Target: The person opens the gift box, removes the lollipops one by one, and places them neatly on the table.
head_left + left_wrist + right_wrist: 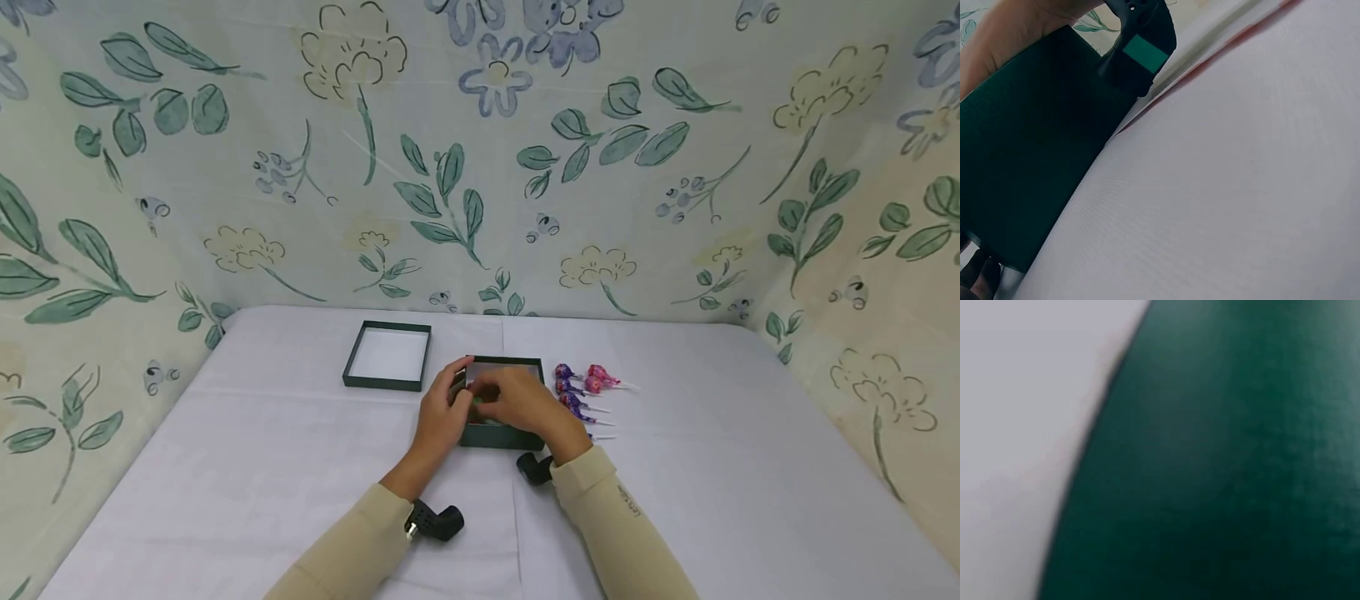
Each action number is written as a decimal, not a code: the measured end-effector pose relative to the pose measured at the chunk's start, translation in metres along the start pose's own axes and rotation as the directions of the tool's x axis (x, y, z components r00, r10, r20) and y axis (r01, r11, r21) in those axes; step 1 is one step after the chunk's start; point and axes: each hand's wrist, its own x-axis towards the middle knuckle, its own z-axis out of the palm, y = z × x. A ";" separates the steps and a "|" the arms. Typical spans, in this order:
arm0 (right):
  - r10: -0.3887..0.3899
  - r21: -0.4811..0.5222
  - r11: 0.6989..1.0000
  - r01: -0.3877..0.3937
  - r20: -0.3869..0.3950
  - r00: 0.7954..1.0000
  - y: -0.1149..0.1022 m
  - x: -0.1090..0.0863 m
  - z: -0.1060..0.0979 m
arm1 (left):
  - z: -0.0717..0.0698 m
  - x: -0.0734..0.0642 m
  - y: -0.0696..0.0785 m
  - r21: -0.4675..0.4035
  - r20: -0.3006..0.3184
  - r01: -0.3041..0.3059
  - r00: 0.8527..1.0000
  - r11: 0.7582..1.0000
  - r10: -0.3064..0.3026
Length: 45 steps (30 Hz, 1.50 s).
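A dark green box [501, 437] stands without its lid on the white cloth, in the middle of the head view. My left hand [442, 408] grips its left wall, thumb and fingers around the edge; some of those fingers [986, 275] show at the box's corner in the left wrist view. Over the box, my right hand [513, 397] reaches inside with thumb and fingers curled. A small green patch shows by its fingertips; I cannot tell what they hold. The right wrist view is filled by the blurred box wall [1210, 450].
The green-rimmed box lid [382, 383] lies inside up at the back left. To the right of the box lie several purple-wrapped lollipops [570, 402] in a column, with pink-wrapped lollipops [597, 377] beside them. Floral cloth [487, 167] walls off the back and sides.
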 end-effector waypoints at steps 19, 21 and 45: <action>-0.150 0.052 0.986 0.159 -0.144 0.978 -0.003 -0.003 -0.012 | -0.005 -0.007 0.033 -0.011 0.008 0.019 1.000 1.000 -0.019; -0.150 0.044 0.986 0.158 -0.152 0.977 -0.005 -0.004 -0.014 | -0.004 -0.005 0.025 -0.022 0.009 0.038 0.999 0.999 -0.037; -0.040 -0.057 0.998 0.027 -0.227 0.973 -0.021 -0.029 -0.064 | -0.001 0.002 0.002 0.038 -0.009 0.039 0.999 0.998 -0.039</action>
